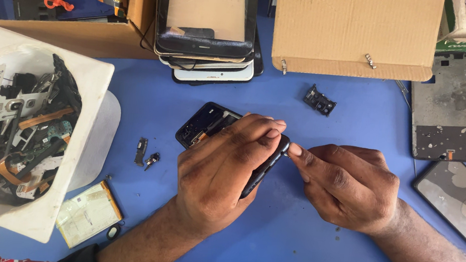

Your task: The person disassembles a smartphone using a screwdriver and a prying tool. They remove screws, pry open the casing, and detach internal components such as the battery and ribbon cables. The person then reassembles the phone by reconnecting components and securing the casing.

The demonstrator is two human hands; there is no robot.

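Black phone frame (210,126), back removed, internals exposed at its upper end. It is held tilted on edge above the blue mat, lower half hidden, near the frame's centre.

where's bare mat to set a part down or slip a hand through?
Free: blue mat in front of the left hand and right hand; also the strip between the cardboard box and the right hand, beside the small camera bracket. Crowded: left side by the white scrap tub and battery; right edge with phone frames.
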